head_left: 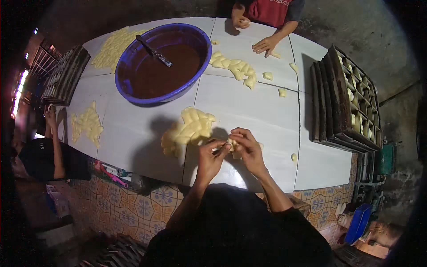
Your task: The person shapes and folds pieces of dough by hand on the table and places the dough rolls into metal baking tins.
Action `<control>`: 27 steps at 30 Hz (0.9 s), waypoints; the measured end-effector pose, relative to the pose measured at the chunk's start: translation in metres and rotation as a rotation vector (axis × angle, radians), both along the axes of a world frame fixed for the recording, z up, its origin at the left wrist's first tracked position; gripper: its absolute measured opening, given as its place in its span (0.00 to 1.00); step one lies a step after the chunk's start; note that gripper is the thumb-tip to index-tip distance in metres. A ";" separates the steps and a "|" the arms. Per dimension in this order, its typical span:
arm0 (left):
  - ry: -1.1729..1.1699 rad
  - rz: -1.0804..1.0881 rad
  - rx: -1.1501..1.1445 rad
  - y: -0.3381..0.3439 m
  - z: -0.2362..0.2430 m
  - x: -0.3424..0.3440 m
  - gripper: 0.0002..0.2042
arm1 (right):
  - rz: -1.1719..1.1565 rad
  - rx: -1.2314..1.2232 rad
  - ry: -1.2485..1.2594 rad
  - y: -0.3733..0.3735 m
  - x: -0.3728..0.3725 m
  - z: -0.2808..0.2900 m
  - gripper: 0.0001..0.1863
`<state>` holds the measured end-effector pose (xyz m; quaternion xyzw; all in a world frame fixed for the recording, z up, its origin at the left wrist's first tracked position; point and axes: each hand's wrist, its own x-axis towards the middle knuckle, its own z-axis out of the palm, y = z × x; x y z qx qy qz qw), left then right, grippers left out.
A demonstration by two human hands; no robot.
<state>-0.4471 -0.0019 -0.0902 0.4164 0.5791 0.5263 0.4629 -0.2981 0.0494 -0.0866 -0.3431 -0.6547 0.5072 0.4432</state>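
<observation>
Close in front of me, my left hand [211, 159] and my right hand [248, 151] meet over the white tabletop. Between their fingertips they pinch one small piece of pale yellow dough [232, 144], largely covered by the fingers. A heap of yellow dough pieces [190, 126] lies just beyond my left hand. More dough shows partly beneath my right hand. Past the heap stands a wide blue basin [195, 87] with dark brown filling [167, 73]; a dark-handled spatula [153, 50] rests in it.
Stacked wooden trays [351, 98] with dough pieces in compartments stand at the right edge; another stack [66, 74] is far left. Dough lies in groups around the table [262, 115]. A person in red [269, 11] works opposite, and another in black [49, 155] at left.
</observation>
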 end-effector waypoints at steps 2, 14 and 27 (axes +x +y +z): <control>-0.124 0.018 -0.084 0.001 -0.012 0.006 0.12 | 0.089 0.150 -0.226 -0.005 0.008 -0.007 0.13; -0.232 -0.272 0.151 0.006 -0.036 0.040 0.13 | 0.623 -0.791 -0.242 0.012 0.075 -0.031 0.22; 0.014 0.348 0.015 0.023 -0.065 -0.052 0.05 | 0.026 -0.236 -0.403 0.118 0.096 -0.082 0.15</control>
